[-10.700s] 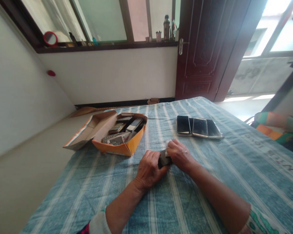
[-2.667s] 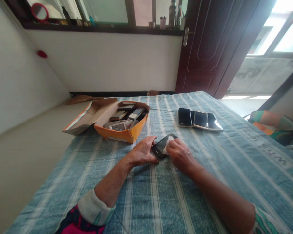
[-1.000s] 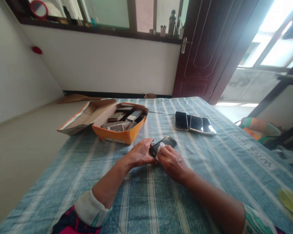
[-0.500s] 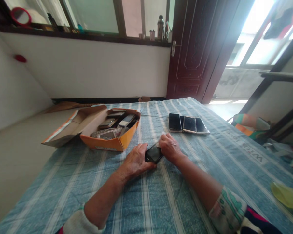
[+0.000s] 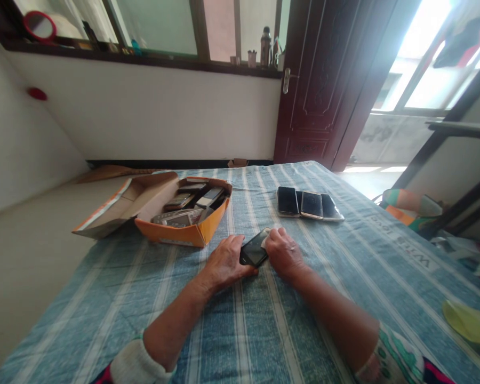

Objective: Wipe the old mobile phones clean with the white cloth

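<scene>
A dark mobile phone [image 5: 253, 252] lies tilted over the striped cloth, its glossy screen facing up. My left hand [image 5: 226, 262] grips its near left end between thumb and fingers. Bunched fingers of my right hand [image 5: 284, 253] press a small white wipe [image 5: 265, 240] against the screen's right side; most of the wipe is hidden under them. To the left stands an open orange cardboard box [image 5: 176, 233] with several old phones [image 5: 208, 197] in it. Beyond my right hand, several phones lie in an overlapping row, among them a black one [image 5: 287, 200] and a gold-edged one [image 5: 312, 205].
A blue and white striped cloth [image 5: 208, 330] covers the surface. The box's lid [image 5: 124, 205] is folded out to the left. Something yellow [image 5: 470, 322] lies at the right edge. Behind are a dark red door [image 5: 316, 106] and a windowsill with a bottle [image 5: 265, 47].
My right hand has slid slightly down and to the right on the phone, showing more of its screen and far edge. My left hand keeps its hold.
</scene>
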Available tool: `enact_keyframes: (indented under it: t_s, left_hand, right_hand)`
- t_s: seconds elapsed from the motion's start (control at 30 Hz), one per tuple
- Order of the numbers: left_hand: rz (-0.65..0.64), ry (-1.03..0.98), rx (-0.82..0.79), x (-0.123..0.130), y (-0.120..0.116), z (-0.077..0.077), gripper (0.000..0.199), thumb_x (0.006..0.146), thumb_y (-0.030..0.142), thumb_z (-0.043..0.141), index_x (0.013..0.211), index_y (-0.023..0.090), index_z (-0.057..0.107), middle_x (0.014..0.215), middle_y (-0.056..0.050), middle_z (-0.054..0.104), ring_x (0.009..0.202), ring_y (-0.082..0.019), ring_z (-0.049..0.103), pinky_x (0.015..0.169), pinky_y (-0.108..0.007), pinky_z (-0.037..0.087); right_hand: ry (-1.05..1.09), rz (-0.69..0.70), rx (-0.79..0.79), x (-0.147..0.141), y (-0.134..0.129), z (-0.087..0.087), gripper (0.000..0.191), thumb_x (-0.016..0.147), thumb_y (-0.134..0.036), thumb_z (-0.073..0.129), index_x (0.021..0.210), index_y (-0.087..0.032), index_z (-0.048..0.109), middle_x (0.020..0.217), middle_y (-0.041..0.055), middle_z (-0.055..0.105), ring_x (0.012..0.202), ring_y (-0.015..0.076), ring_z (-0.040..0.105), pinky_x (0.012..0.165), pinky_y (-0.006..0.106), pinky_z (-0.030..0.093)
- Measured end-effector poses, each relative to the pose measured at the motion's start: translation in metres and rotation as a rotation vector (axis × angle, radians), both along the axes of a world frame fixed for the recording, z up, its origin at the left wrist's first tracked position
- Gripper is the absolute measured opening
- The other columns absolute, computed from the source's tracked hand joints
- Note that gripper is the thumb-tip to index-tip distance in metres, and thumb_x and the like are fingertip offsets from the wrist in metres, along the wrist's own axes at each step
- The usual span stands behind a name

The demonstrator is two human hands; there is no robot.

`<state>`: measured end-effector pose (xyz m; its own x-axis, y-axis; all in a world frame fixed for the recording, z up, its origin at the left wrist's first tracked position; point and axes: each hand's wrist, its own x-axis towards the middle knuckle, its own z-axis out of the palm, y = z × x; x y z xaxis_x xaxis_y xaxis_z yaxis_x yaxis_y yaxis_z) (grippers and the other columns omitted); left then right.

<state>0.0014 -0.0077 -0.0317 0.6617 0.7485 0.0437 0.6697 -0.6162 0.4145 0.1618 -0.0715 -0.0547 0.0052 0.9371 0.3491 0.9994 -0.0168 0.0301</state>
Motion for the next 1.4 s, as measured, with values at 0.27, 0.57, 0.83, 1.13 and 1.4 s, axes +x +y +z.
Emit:
enact_keyframes:
  t_s: [0.27,0.57,0.83,1.13,1.4]
  left_hand:
    - [-0.013,-0.012,0.062,-0.003,0.002,-0.010,0.054,0.066,0.030,0.071,0.115,0.016,0.053,0.107,-0.012,0.060,0.103,-0.029,0.059,0.092,-0.039,0.046]
    - [0.006,0.015,0.048,-0.002,-0.003,-0.004,0.061,0.056,0.040,0.082,0.106,0.015,0.057,0.101,-0.009,0.061,0.096,-0.029,0.059,0.083,-0.038,0.048]
    - [0.010,0.019,0.026,-0.002,-0.004,-0.005,0.064,0.054,0.041,0.083,0.107,0.015,0.057,0.105,-0.011,0.061,0.099,-0.030,0.058,0.087,-0.039,0.048]
    - [0.005,0.014,0.045,-0.003,-0.003,-0.007,0.061,0.056,0.043,0.082,0.105,0.016,0.057,0.104,-0.010,0.061,0.098,-0.030,0.058,0.085,-0.039,0.048]
    - [-0.005,0.027,0.053,-0.002,-0.004,-0.003,0.059,0.057,0.041,0.082,0.104,0.015,0.058,0.102,-0.009,0.060,0.096,-0.028,0.058,0.084,-0.036,0.047]
  right_hand:
    - [0.019,0.278,0.139,-0.032,-0.012,-0.009,0.016,0.085,-0.008,0.058,0.074,-0.014,0.068,0.079,0.0092,0.061,0.077,0.0228,0.050,0.064,0.035,0.041]
    - [0.056,0.138,0.161,0.000,0.008,-0.014,0.022,0.084,-0.004,0.055,0.068,-0.016,0.066,0.080,0.0088,0.062,0.079,0.0223,0.052,0.065,0.033,0.040]
    - [0.088,0.192,0.205,-0.006,-0.005,-0.014,0.025,0.082,-0.002,0.054,0.066,-0.017,0.065,0.078,0.0072,0.062,0.077,0.0212,0.052,0.064,0.032,0.040]
    - [0.108,0.244,0.116,-0.015,-0.014,-0.005,0.016,0.083,-0.008,0.063,0.070,-0.016,0.067,0.081,0.0060,0.063,0.079,0.0212,0.052,0.067,0.032,0.039]
    - [0.105,0.048,0.029,0.010,-0.007,0.000,0.028,0.086,-0.002,0.050,0.071,-0.019,0.067,0.086,0.0076,0.063,0.085,0.0213,0.052,0.069,0.030,0.039]
